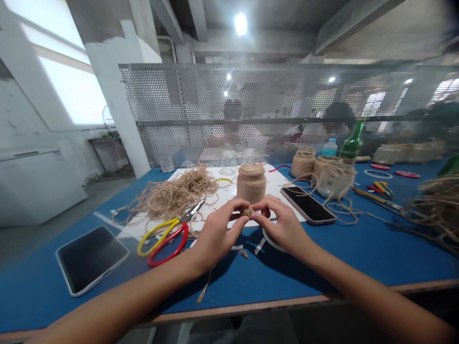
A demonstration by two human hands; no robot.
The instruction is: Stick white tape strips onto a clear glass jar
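Between the fingertips of both hands is a small knotted piece of jute twine point(248, 211), partly covered by the fingers. My left hand point(222, 229) pinches it from the left, and my right hand point(281, 222) from the right. Just behind them stands a jar wrapped in twine point(251, 184), upright on white paper point(272, 179). Scissors with one yellow and one red handle point(172, 234) lie partly open to the left of my left hand. A white ring point(268, 239) lies partly hidden under my right hand. A loose twine end point(203, 292) hangs below my left wrist.
A heap of loose twine point(175, 191) lies at the left. A tablet point(92, 260) is at front left and a phone point(307, 204) at right. Glass jars point(228, 162), wrapped jars point(303, 162) and a green bottle point(353, 141) stand farther back, before a perforated metal screen point(201, 110).
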